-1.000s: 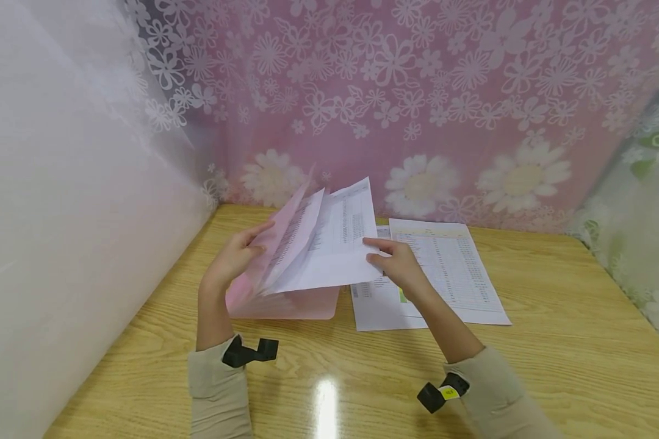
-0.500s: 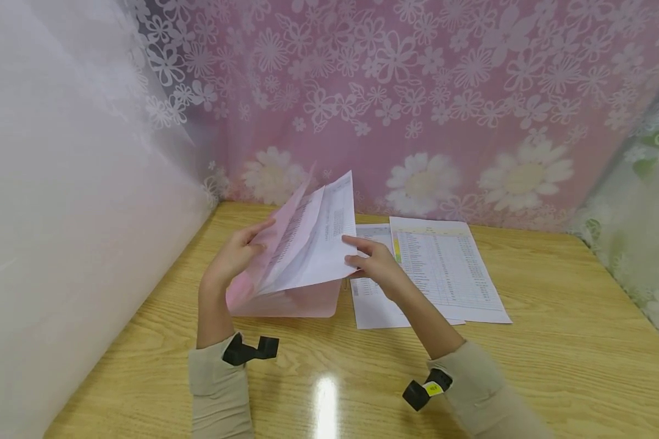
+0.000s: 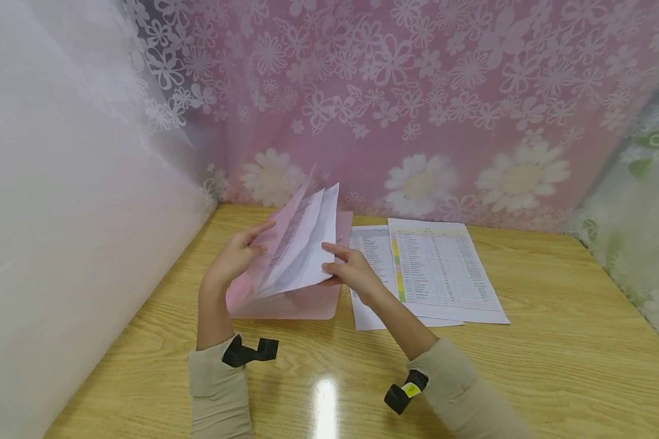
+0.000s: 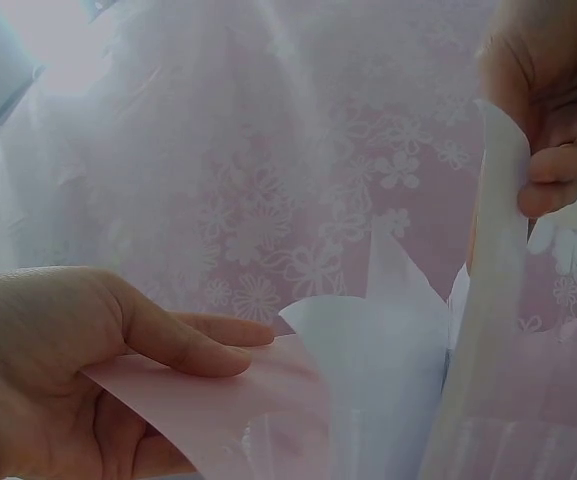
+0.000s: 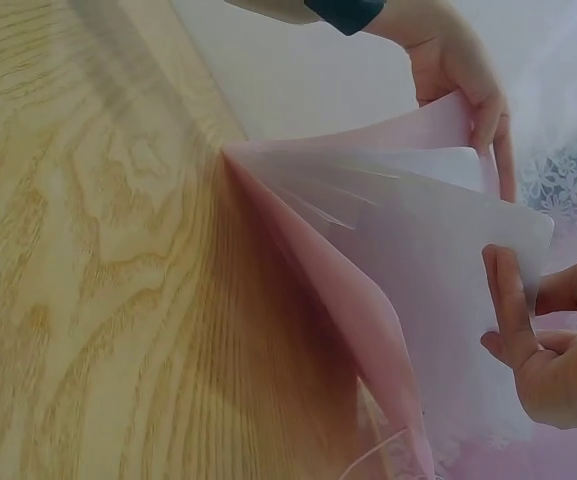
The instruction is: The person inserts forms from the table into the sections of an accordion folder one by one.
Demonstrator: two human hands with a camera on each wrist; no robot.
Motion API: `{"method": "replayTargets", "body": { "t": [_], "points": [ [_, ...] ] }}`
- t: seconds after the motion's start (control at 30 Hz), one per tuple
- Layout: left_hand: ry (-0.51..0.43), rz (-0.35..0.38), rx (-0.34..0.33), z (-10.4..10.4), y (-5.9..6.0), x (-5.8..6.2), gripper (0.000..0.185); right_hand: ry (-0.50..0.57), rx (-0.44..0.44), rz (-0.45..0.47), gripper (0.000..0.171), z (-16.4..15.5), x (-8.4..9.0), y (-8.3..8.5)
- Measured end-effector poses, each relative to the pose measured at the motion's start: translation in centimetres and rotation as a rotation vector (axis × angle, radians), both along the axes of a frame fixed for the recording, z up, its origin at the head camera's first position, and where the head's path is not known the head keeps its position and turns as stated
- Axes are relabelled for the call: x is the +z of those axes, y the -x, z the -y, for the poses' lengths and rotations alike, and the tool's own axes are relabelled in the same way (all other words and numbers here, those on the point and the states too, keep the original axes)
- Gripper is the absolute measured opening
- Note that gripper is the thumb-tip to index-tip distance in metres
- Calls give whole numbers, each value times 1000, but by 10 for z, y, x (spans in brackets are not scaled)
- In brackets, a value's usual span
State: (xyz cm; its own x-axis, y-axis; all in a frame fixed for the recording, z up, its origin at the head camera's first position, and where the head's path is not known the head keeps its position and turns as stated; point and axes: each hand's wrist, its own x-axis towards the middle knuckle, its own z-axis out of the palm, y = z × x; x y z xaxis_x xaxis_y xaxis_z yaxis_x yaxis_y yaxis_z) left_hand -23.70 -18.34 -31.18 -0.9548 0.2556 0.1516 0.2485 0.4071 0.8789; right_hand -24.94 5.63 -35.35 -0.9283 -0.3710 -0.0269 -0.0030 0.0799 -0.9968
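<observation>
A pink folder (image 3: 307, 305) stands partly open on the table, its front cover tilted up and to the left. My left hand (image 3: 235, 256) grips that cover, with the thumb across its inner face in the left wrist view. White printed pages (image 3: 292, 235) fan out between the covers, and thin clear sleeves (image 5: 318, 200) show among them in the right wrist view. My right hand (image 3: 354, 274) pinches the outer edge of a white page (image 5: 448, 260), which leans to the left above the back cover. The folder's spine is mostly hidden.
Two loose printed sheets overlap on the wooden table (image 3: 560, 305) right of the folder: a lower sheet (image 3: 370, 253) and an upper sheet (image 3: 445, 271) with coloured blocks along its left edge. A flowered curtain (image 3: 417, 110) closes off the back, and a white sheet wall (image 3: 99, 183) the left.
My right hand has moved left, bringing the page over toward the front cover. More of the back cover and the loose sheets shows now. My left hand has stayed in place.
</observation>
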Motion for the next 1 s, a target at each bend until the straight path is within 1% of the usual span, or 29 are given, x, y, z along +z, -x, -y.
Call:
{"method": "replayTargets", "body": {
  "t": [0.33,0.63,0.77,1.0],
  "points": [
    [-8,1,0,1,1,-1,53,33,-31,27,53,21,-9,1],
    [-19,-7,-5,1,2,-2,53,-7,-25,20,55,36,-12,0],
    [-24,-11,-10,1,1,-2,53,2,-48,37,56,42,-14,0],
    [-16,-7,-13,1,1,-1,53,-33,-69,36,57,50,-16,0]
  ]
}}
